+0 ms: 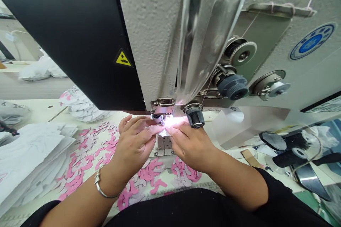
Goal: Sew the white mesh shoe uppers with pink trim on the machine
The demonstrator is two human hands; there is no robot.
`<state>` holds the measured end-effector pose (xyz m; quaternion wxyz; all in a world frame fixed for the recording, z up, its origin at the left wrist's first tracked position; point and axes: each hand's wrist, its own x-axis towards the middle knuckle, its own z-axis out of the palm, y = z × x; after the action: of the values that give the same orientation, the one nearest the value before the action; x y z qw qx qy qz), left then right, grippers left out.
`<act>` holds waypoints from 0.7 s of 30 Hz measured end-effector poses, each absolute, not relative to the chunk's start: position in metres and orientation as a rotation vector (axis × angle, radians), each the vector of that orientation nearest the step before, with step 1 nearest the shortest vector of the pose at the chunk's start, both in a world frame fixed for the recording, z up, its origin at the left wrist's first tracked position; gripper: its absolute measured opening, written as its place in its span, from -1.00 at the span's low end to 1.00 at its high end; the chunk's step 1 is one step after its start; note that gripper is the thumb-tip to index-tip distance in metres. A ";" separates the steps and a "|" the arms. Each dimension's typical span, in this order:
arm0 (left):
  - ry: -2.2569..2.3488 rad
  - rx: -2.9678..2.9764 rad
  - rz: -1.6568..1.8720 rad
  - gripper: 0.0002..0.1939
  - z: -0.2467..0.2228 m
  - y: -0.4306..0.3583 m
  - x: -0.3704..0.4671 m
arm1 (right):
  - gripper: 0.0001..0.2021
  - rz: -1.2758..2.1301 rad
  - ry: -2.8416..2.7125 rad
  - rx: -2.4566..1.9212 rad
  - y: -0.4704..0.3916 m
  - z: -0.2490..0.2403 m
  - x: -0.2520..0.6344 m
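Note:
A large sewing machine [157,42] fills the upper middle, its lamp shining on the needle area. Just left of the needle, my left hand [137,140] has thumb and fingertips pinched on a small white dotted piece [164,133]. From the right, my right hand [190,143] pinches the same piece, its fingertips close to those of the left. Glare hides part of the piece and the needle tip. Beneath both hands is the metal needle plate [164,143]. Pink and white curved cut pieces [150,170] lie scattered in front of and left of the machine.
Stacked white sheets [34,156] stand at the left, with a pile of white pieces [85,104] behind them. Black thread spools [290,156], a dark-handled tool and plastic bags lie at the right. Tension knobs [231,86] jut out above my right hand.

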<state>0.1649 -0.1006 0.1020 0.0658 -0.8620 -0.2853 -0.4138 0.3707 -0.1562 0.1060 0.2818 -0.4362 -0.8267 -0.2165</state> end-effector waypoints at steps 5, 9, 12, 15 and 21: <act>-0.848 -2.550 -1.232 -0.70 0.100 -0.106 0.167 | -0.79 -0.582 -2.216 -1.181 -0.158 0.104 0.369; -0.837 -2.516 -1.250 -0.66 0.097 -0.110 0.171 | -0.72 -0.601 -2.196 -1.193 -0.157 0.097 0.370; -0.835 -2.481 -1.292 -0.68 0.094 -0.112 0.174 | -0.71 -0.580 -2.184 -1.189 -0.156 0.098 0.372; -0.859 -2.470 -1.310 -0.69 0.092 -0.113 0.176 | -0.71 -0.492 -2.190 -1.214 -0.155 0.106 0.376; -0.862 -2.442 -1.321 -0.71 0.090 -0.110 0.175 | -0.68 -0.373 -2.245 -1.183 -0.152 0.117 0.384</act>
<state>0.1752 -0.1095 0.0899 0.1171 -0.8342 -0.2945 -0.4513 0.3835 -0.1524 0.1170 0.2844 -0.4422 -0.8391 -0.1396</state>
